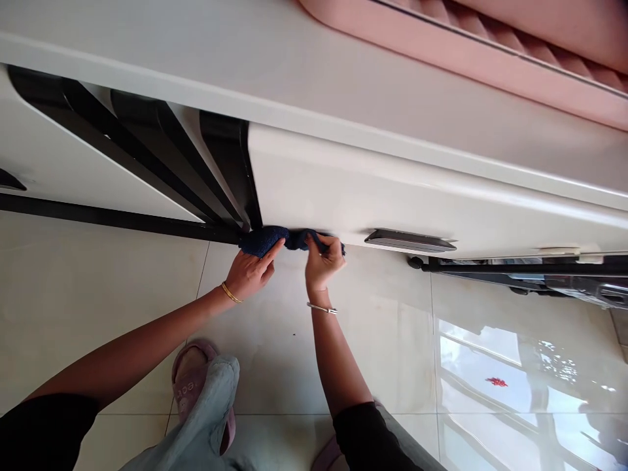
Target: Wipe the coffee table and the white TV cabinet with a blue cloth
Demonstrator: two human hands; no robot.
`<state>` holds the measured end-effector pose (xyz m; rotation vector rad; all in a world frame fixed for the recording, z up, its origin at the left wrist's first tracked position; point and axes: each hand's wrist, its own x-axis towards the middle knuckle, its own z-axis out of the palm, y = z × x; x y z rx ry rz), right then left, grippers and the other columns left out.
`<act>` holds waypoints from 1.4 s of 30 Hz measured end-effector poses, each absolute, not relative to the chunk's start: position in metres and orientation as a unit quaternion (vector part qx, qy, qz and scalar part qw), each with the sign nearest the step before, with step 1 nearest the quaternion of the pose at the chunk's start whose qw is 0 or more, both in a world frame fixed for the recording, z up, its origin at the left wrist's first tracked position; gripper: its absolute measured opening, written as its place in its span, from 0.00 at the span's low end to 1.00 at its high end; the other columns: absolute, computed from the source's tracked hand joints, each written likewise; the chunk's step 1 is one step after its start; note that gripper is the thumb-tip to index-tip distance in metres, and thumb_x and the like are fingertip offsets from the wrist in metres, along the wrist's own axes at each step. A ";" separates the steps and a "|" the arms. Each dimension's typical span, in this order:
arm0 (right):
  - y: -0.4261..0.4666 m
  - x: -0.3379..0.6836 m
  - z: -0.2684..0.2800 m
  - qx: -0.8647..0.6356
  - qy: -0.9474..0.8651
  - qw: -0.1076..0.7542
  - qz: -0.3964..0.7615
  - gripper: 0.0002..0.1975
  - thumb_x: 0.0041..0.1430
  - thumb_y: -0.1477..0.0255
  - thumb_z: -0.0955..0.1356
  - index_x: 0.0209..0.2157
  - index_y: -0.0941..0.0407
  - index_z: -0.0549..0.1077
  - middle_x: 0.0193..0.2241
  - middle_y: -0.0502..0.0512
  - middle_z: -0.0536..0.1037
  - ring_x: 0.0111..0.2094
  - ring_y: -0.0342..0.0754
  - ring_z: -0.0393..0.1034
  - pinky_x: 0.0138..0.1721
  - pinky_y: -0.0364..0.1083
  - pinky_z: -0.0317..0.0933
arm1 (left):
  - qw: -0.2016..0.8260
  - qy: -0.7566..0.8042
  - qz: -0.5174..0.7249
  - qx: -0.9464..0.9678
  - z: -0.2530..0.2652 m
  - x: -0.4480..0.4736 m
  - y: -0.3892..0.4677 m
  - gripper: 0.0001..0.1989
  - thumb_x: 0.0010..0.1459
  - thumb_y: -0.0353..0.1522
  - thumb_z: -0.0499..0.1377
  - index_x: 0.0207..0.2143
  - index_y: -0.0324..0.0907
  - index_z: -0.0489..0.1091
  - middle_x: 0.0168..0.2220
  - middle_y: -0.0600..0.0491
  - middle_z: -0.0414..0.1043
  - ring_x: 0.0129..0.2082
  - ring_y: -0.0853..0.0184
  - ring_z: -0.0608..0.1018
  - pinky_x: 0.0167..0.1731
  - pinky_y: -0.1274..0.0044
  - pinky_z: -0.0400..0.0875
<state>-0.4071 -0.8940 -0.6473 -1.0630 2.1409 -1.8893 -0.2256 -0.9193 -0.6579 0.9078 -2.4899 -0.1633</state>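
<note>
A dark blue cloth (265,241) runs bunched along the lower edge of a white panel (314,176), beside the end of some black slanted trim (230,170). My left hand (250,269) presses the cloth's left part against that edge, with its fingertips partly hidden by the cloth. Closed around the right part is my right hand (322,261), its thumb and fingers gripping the fabric. A gold bracelet (231,292) circles my left wrist, and a silver bangle (322,308) my right. Just right of my right hand, a dark handle (411,240) sticks out from the panel.
A pink ribbed object (441,52) lies above the white top surface (196,59). At the right, a black-framed rack or stand (520,269) reaches under the panel. Glossy tiles (118,281) cover the floor, where my slippered foot (196,373) stands. Window light reflects at the right.
</note>
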 end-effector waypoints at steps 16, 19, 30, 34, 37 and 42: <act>-0.891 -0.412 -0.651 -0.330 0.717 0.062 -0.612 0.14 0.59 0.58 0.74 0.30 0.54 0.74 0.26 0.47 0.81 0.25 0.43 0.76 0.30 0.42 0.71 | 0.237 -0.905 -0.082 0.344 -0.660 -0.225 -0.919 0.41 0.68 0.29 0.52 0.76 0.49 0.34 0.51 0.43 0.79 0.49 0.52 0.82 0.56 0.56 0.72; -0.892 -0.411 -0.649 -0.330 0.717 0.057 -0.611 0.14 0.59 0.58 0.74 0.30 0.54 0.73 0.26 0.47 0.81 0.26 0.43 0.76 0.31 0.42 0.71 | 0.242 -0.908 -0.079 0.333 -0.659 -0.225 -0.919 0.42 0.67 0.28 0.53 0.76 0.50 0.34 0.54 0.43 0.78 0.52 0.51 0.81 0.56 0.57 0.73; -0.894 -0.411 -0.653 -0.317 0.699 0.072 -0.637 0.14 0.59 0.59 0.74 0.32 0.54 0.73 0.27 0.46 0.79 0.27 0.43 0.76 0.32 0.42 0.72 | 0.242 -0.908 -0.049 0.338 -0.662 -0.221 -0.919 0.41 0.67 0.28 0.53 0.76 0.48 0.36 0.53 0.43 0.80 0.50 0.52 0.83 0.55 0.59 0.73; -0.902 -0.401 -0.621 -0.386 0.660 0.018 -0.644 0.10 0.62 0.61 0.73 0.34 0.52 0.74 0.29 0.48 0.77 0.29 0.42 0.75 0.33 0.43 0.72 | 0.255 -0.901 -0.008 0.351 -0.649 -0.228 -0.937 0.33 0.68 0.32 0.55 0.73 0.48 0.52 0.46 0.44 0.82 0.43 0.53 0.85 0.50 0.61 0.75; -0.909 -0.402 -0.580 -0.343 0.640 -0.067 -0.684 0.08 0.66 0.62 0.69 0.42 0.51 0.71 0.34 0.50 0.73 0.32 0.43 0.74 0.33 0.45 0.73 | 0.262 -0.897 -0.045 0.352 -0.616 -0.251 -0.956 0.26 0.69 0.35 0.55 0.68 0.50 0.62 0.52 0.46 0.80 0.51 0.52 0.82 0.56 0.59 0.72; -0.926 -0.404 -0.567 -0.339 0.628 -0.151 -0.684 0.14 0.69 0.58 0.63 0.51 0.49 0.67 0.42 0.56 0.68 0.44 0.52 0.74 0.46 0.57 0.75 | 0.238 -0.916 -0.123 0.298 -0.583 -0.284 -0.974 0.25 0.72 0.38 0.51 0.69 0.56 0.62 0.61 0.51 0.74 0.58 0.53 0.78 0.61 0.61 0.69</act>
